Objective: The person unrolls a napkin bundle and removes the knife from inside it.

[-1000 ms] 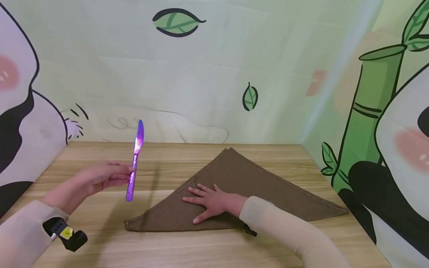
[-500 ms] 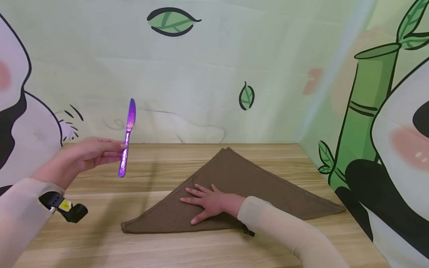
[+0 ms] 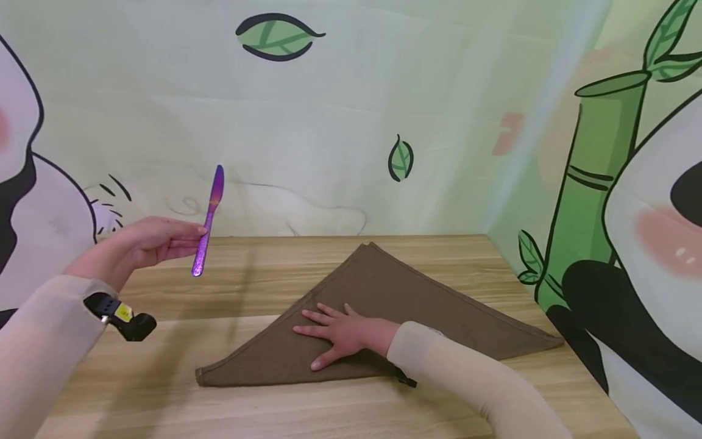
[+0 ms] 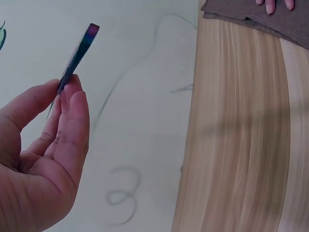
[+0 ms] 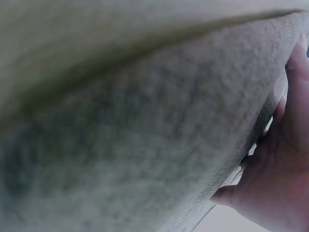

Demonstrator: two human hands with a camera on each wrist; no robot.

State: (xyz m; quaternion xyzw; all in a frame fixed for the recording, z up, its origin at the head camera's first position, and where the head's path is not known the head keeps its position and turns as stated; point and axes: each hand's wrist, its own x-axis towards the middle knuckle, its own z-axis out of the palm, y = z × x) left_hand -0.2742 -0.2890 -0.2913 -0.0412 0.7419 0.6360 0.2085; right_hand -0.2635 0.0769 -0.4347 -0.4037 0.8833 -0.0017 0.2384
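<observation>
The knife (image 3: 207, 221) gleams iridescent purple, shading to pink and orange up the blade; in the left wrist view its edge (image 4: 76, 54) runs teal to magenta at the tip; the napkin (image 3: 417, 311) is plain dark brown, one flat tone, and in the right wrist view its weave (image 5: 145, 125) shows a blurred grey-brown; the table (image 3: 274, 402) is pale wood with long straight grain; both sleeves (image 3: 466, 378) are beige; the wall (image 3: 340, 110) is pale green with cartoon leaves outlined in black, green bamboo, and black-and-white pandas with pink cheeks.
</observation>
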